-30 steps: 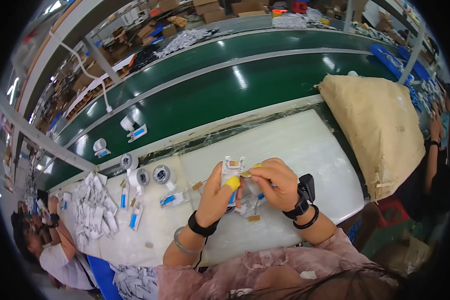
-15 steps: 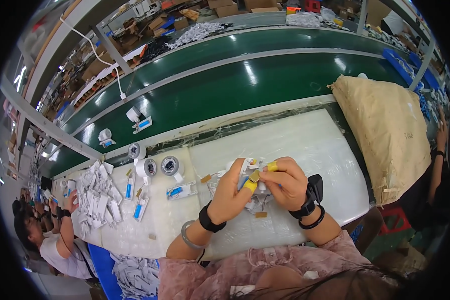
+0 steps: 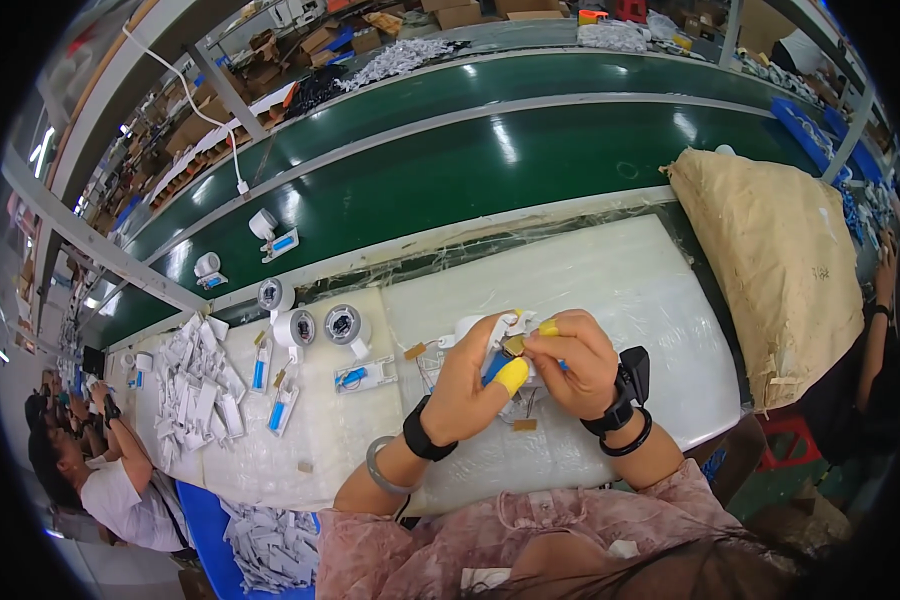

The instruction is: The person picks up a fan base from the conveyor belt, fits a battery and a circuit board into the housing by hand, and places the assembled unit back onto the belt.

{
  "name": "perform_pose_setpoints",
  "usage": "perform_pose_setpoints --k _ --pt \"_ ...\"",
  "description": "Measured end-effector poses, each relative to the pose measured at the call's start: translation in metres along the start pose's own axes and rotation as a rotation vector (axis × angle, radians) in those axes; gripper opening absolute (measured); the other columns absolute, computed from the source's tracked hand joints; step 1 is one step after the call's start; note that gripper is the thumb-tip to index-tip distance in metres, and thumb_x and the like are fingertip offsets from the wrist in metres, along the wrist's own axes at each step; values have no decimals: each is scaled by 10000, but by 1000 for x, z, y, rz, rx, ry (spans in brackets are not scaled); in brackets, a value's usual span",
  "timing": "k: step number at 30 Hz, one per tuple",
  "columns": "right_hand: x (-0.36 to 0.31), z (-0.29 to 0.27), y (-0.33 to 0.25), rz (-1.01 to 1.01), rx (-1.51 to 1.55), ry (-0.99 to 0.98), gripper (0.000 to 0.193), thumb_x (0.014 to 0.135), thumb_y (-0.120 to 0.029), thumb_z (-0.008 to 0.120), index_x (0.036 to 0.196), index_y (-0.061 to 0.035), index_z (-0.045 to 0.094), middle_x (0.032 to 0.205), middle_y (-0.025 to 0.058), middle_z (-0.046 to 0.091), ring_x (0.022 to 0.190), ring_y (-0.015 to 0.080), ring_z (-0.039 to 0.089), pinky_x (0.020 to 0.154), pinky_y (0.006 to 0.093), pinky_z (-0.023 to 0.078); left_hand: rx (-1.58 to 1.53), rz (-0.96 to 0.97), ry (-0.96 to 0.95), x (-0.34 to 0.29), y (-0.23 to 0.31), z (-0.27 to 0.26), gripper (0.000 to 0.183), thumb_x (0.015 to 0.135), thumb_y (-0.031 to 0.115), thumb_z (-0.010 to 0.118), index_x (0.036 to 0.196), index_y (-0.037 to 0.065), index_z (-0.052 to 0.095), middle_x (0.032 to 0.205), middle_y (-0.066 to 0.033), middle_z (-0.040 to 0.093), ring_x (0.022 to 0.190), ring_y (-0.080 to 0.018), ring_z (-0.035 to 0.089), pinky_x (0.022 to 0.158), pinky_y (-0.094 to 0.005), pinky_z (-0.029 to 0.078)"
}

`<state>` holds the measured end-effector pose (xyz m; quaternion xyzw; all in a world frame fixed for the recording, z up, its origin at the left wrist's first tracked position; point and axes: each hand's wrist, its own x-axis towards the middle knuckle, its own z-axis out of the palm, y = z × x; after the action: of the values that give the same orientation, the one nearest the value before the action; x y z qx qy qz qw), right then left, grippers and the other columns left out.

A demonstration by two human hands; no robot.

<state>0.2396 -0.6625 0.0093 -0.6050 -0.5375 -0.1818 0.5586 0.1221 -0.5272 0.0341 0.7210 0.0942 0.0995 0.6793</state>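
Observation:
Over the padded worktop, my left hand (image 3: pixel 472 378) is closed round a white plastic housing (image 3: pixel 511 324) with a blue battery-like part in it. Yellow covers wrap the left thumb and a right fingertip. My right hand (image 3: pixel 577 368) pinches a small brownish square piece (image 3: pixel 513 345) against the housing; its exact kind is unclear. Fingers hide much of the housing. Beneath both hands lie more white parts with thin wires, partly covered, and a small brown tab (image 3: pixel 524 425). To the left stand white round-headed units (image 3: pixel 343 325), one joined to an open housing with a blue battery (image 3: pixel 365 376).
A heap of white plastic pieces (image 3: pixel 198 385) lies at the left, above a blue bin (image 3: pixel 202 535) of similar pieces. Beyond runs a green conveyor belt (image 3: pixel 400 180) carrying two units. A large tan sack (image 3: pixel 770 260) stands right. A co-worker (image 3: pixel 120 490) sits at the far left.
My left thumb has straightened and shows more of its yellow cover, while the brownish piece has tilted in my right fingers. The left co-worker's hands have drawn back from the white pieces.

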Motion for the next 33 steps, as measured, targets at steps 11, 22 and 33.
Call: perform_pose_setpoints --k 11,22,33 --pt "6 0 -1 -26 -40 63 287 633 45 761 896 -47 693 824 67 606 732 240 603 656 342 479 130 155 -9 6 -7 5 392 987 168 526 1335 13 432 817 -6 554 562 -46 489 492 -199 406" --pt "3 3 -2 19 -53 53 262 648 44 750 886 -49 691 818 69 609 708 240 593 666 338 467 188 83 40 5 1 4 312 932 110 504 1212 -24 542 1040 -150 609 927 -267 620 816 -342 487" --pt "10 -12 11 143 10 77 161 832 32 634 990 2 628 895 109 616 751 205 630 701 308 489 -128 -110 40 75 5 -55 412 976 403 477 1122 27 560 777 -70 597 555 -134 586 425 -268 491"
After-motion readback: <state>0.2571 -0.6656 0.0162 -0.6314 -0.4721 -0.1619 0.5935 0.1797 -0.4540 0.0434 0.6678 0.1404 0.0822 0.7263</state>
